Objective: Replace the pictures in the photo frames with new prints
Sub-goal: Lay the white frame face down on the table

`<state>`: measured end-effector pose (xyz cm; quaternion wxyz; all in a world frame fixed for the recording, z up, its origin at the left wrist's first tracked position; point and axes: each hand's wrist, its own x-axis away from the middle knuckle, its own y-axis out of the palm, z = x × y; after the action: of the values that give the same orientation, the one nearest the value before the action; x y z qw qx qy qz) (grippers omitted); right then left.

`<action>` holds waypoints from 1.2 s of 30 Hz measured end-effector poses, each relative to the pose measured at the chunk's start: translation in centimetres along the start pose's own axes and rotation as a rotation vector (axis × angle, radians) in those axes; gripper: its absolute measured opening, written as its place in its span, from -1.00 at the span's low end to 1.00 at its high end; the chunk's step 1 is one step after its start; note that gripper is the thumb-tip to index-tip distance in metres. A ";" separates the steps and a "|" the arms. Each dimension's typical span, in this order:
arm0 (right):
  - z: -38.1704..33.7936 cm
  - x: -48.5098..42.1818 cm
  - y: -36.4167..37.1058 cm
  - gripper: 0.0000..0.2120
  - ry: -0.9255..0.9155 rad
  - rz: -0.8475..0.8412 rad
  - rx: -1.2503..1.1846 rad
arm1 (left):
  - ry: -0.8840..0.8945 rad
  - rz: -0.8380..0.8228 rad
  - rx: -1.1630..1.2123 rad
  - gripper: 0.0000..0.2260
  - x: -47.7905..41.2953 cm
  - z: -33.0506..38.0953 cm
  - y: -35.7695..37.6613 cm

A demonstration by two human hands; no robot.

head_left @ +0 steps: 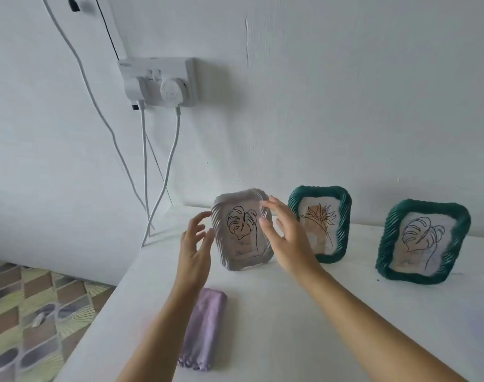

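Folded lilac cloth (pixel 205 329) lies nearest on the white table (pixel 304 326). Both hands open, fingers spread — left hand (pixel 195 245) and right hand (pixel 285 241) flank the upright grey frame (pixel 241 232), gripping nothing. It holds a leaf line-drawing, long axis vertical, facing the camera — two green frames (pixel 319 224) (pixel 422 241) stand to its right.

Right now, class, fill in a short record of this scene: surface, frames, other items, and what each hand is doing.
surface: white table against a white wall
frames: grey frame, leaf drawing; middle green frame, flower drawing; right green frame, leaf drawing; all upright
other items: folded lilac cloth on table; wall socket with white cables
left hand: open, beside grey frame's left edge
right hand: open, at grey frame's right edge
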<state>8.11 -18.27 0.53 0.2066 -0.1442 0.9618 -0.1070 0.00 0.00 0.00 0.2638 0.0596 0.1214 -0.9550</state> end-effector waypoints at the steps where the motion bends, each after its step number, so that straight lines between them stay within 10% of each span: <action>1: 0.1 -0.4 0.4 -0.65 0.016 -0.001 0.028 | -0.001 -0.017 0.020 -0.76 -0.2 0.1 0.2; 20: 0.8 -1.5 0.8 -0.62 0.040 0.024 0.189 | 0.000 -0.093 0.116 -0.72 -0.9 0.9 0.5; 36: -2.7 10.1 -10.9 -0.60 0.317 0.075 -0.510 | -0.046 -0.397 0.270 -0.72 8.0 5.5 4.5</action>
<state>0.69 -31.35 2.15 0.0150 -0.1376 0.9825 0.1247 -4.82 -9.11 3.00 0.0631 0.0475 -0.0042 -0.9969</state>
